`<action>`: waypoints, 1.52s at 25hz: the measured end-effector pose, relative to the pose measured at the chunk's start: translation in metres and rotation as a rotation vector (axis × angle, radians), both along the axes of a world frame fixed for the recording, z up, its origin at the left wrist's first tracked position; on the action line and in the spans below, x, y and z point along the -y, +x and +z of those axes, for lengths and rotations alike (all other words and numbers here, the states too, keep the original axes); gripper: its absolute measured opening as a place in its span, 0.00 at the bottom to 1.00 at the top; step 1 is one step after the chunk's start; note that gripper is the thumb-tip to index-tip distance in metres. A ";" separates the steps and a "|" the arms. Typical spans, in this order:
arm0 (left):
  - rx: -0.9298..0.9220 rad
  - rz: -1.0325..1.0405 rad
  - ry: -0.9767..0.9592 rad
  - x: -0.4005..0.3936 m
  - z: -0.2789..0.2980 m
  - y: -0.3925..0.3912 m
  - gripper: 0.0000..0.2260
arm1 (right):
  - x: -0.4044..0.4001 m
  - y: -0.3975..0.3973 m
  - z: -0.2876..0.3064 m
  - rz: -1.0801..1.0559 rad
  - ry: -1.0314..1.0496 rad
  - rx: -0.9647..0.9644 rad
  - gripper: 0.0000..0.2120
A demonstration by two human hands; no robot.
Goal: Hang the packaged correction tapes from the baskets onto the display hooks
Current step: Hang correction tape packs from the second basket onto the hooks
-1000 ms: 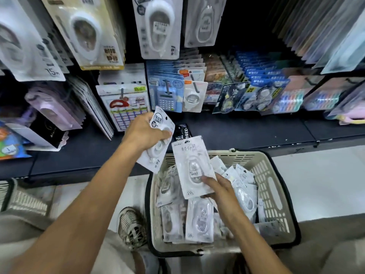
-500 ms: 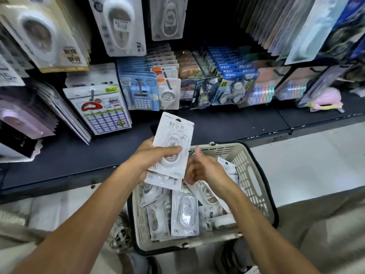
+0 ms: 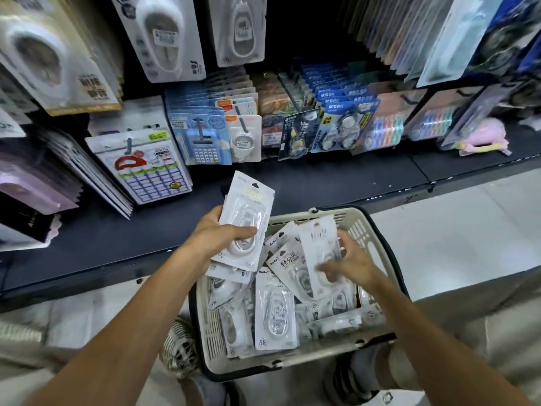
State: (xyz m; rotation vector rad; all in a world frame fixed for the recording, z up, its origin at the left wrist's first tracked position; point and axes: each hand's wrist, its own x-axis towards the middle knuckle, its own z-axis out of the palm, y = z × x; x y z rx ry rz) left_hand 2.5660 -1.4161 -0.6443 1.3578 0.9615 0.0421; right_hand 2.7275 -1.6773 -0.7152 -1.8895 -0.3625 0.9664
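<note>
My left hand (image 3: 218,240) grips a small stack of white packaged correction tapes (image 3: 247,213), held upright above the left rim of the basket. The cream plastic basket (image 3: 370,230) with a black rim sits on the floor below me and holds several more white packs. My right hand (image 3: 349,263) is inside the basket, blurred by motion, its fingers pinching one white pack (image 3: 319,244) lifted off the pile. Another pack (image 3: 275,315) lies face up in the basket's middle.
A dark shelf ledge (image 3: 336,183) runs across in front of the basket. Above it, hooks carry hanging stationery: large correction-tape cards (image 3: 164,36), a calculator pack (image 3: 202,139), blue tape packs (image 3: 342,124). A second mesh basket (image 3: 178,350) shows at lower left. White floor lies to the right.
My right hand passed its pack to the stack in my left hand, then dropped back into the basket and took hold of another pack. The view shifted slightly left.
</note>
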 end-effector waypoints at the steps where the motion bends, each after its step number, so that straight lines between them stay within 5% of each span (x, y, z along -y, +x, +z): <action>1: -0.006 -0.007 0.015 0.001 -0.002 0.000 0.23 | -0.008 0.000 0.011 -0.078 0.102 -0.034 0.34; 4: 0.025 -0.036 -0.017 0.008 -0.005 0.002 0.21 | -0.047 -0.008 0.043 -0.157 0.398 -0.141 0.32; 8: 0.208 -0.081 -0.362 0.007 0.006 0.003 0.28 | -0.095 -0.041 0.057 -0.130 0.342 -0.017 0.24; 13: 0.135 -0.174 -0.040 0.005 0.010 0.000 0.25 | -0.085 -0.036 0.041 -0.126 0.357 0.014 0.11; 15: 0.120 -0.142 0.048 -0.002 0.013 0.002 0.22 | -0.057 -0.023 0.017 -0.085 0.116 0.072 0.17; 17: 0.153 -0.071 0.091 -0.016 0.021 0.003 0.22 | -0.028 -0.022 -0.013 0.127 -0.344 0.215 0.36; 20: 0.206 -0.056 0.155 -0.027 0.040 0.005 0.22 | -0.010 -0.034 -0.040 0.264 -0.620 0.451 0.34; 24: 0.306 -0.078 0.234 -0.041 0.093 0.003 0.23 | -0.026 -0.022 -0.006 0.241 -0.255 0.386 0.14; 28: 0.495 -0.053 0.309 -0.065 0.170 -0.012 0.28 | -0.058 0.003 0.091 0.109 0.221 0.168 0.13; 32: 0.645 0.038 0.343 -0.086 0.206 -0.025 0.32 | -0.109 0.015 0.199 -0.119 0.560 0.268 0.13; 38: 0.687 0.115 0.271 -0.084 0.201 -0.020 0.35 | -0.161 0.009 0.273 -0.226 0.591 0.332 0.15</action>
